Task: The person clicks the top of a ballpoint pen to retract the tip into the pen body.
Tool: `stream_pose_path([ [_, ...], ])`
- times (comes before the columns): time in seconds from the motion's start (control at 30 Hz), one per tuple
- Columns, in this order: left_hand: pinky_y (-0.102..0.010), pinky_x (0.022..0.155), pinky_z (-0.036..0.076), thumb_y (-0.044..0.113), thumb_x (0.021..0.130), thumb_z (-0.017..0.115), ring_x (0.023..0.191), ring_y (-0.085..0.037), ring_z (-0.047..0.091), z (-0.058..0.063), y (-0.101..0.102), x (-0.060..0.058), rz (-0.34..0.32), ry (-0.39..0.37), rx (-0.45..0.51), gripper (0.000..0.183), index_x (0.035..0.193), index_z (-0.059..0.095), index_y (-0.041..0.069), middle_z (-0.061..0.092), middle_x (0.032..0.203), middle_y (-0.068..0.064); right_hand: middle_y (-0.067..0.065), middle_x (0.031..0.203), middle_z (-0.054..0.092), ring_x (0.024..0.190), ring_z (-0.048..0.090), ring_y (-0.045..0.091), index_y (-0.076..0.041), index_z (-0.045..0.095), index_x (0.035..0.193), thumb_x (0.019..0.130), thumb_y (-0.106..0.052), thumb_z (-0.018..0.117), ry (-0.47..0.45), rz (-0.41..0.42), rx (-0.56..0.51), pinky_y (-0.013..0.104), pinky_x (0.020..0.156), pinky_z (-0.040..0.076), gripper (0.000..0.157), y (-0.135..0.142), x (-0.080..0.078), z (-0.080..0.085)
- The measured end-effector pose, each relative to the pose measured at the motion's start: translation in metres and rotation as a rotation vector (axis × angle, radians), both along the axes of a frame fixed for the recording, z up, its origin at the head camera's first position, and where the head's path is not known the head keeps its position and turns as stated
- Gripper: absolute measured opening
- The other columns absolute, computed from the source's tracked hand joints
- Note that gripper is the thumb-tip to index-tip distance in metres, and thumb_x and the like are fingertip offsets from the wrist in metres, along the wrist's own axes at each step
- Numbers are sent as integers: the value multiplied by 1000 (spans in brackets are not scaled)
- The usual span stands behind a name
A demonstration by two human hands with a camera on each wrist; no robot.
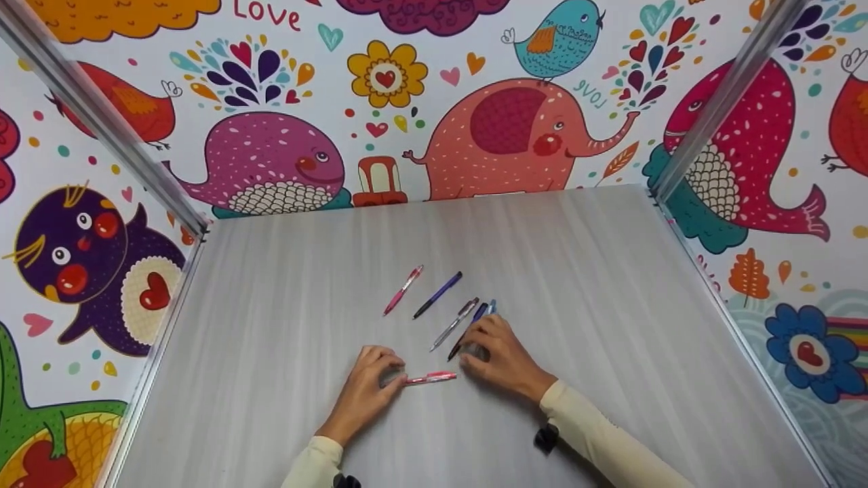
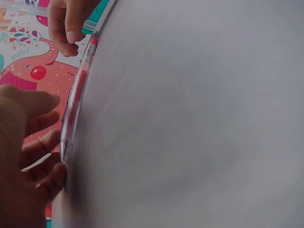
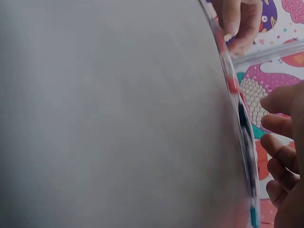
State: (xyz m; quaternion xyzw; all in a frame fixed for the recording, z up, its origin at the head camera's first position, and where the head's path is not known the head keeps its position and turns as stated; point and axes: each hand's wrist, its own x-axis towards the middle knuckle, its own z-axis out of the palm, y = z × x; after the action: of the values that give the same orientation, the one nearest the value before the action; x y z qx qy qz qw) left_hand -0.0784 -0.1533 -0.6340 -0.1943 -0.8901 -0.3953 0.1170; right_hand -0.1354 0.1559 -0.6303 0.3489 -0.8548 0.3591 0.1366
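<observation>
Head view: on the tabletop (image 1: 271, 352), the left hand (image 1: 368, 388) was held in a loose, wide grip. A pink pen (image 1: 403, 291) was set beyond; the red pen (image 1: 432, 378) was laid crosswise, tip at that hand; a blue pen (image 1: 438, 295) and a clear pen (image 1: 454, 324) were slanted, apparently spaced to stay distinct; a dark pen (image 1: 479, 312) was partly covered by the right hand (image 1: 505, 352), thumb and fingers apart.

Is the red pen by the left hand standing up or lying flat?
Lying flat: the head view shows the red pen stretched lengthwise along the table.
</observation>
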Motion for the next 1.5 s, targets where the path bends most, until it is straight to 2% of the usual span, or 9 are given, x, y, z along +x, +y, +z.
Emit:
stream_pose_path([
  [0.2, -40, 94, 54, 3, 89, 90, 110, -19, 60, 5, 13, -3, 51, 20, 11, 20, 107, 81, 6, 71, 110, 1, 5, 113, 72, 112, 58, 28, -6, 80, 106, 88, -10, 92, 61, -61, -23, 51, 99, 46, 22, 10, -13, 4],
  [0.3, -42, 92, 54, 3, 88, 91, 109, -20, 61, 4, 20, -7, 63, 66, 4, 21, 106, 80, 5, 71, 109, 0, 8, 112, 72, 111, 59, 31, -3, 79, 108, 87, -7, 91, 82, -100, -31, 53, 97, 46, 24, 13, -19, 4],
  [0.37, -43, 91, 54, 1, 87, 92, 108, -21, 61, 3, 25, -10, 67, 113, 0, 23, 105, 79, 4, 70, 108, -2, 9, 111, 72, 110, 59, 32, -2, 78, 111, 88, -7, 90, 63, -133, -30, 54, 96, 46, 26, 14, -21, 4],
  [0.47, -44, 91, 54, 2, 86, 92, 108, -23, 61, 2, 34, -14, 81, 145, -8, 24, 106, 79, 4, 71, 108, -3, 10, 112, 71, 111, 59, 34, -1, 77, 114, 90, -7, 90, 28, -171, -25, 55, 96, 46, 28, 15, -25, 5],
  [0.67, -46, 93, 54, 4, 86, 93, 110, -25, 62, 1, 51, -21, 104, 129, -6, 27, 110, 80, 3, 72, 110, -5, 14, 117, 71, 116, 59, 38, 2, 74, 118, 89, -6, 90, -15, -219, -24, 59, 99, 46, 34, 15, -30, 3],
  [0.97, -52, 92, 51, 8, 87, 92, 111, -28, 63, 3, 71, -34, 127, 111, -18, 27, 111, 80, 2, 74, 110, -8, 16, 125, 69, 124, 56, 39, 3, 73, 123, 93, -11, 88, -61, -251, -21, 60, 106, 45, 37, 12, -37, 2],
  [1.17, -54, 96, 51, 11, 88, 93, 114, -30, 63, 3, 79, -37, 147, 99, -74, 29, 113, 80, 4, 73, 114, -8, 16, 129, 67, 126, 55, 39, 3, 73, 125, 96, -16, 87, -115, -268, -15, 59, 108, 45, 38, 11, -42, 1],
  [1.5, -56, 99, 51, 18, 87, 93, 113, -28, 61, -3, 84, -42, 149, 188, -194, 31, 112, 80, 7, 71, 113, -7, 17, 127, 68, 125, 55, 40, 1, 75, 125, 96, -22, 88, -116, -268, 30, 60, 109, 42, 40, 10, -49, -4],
])
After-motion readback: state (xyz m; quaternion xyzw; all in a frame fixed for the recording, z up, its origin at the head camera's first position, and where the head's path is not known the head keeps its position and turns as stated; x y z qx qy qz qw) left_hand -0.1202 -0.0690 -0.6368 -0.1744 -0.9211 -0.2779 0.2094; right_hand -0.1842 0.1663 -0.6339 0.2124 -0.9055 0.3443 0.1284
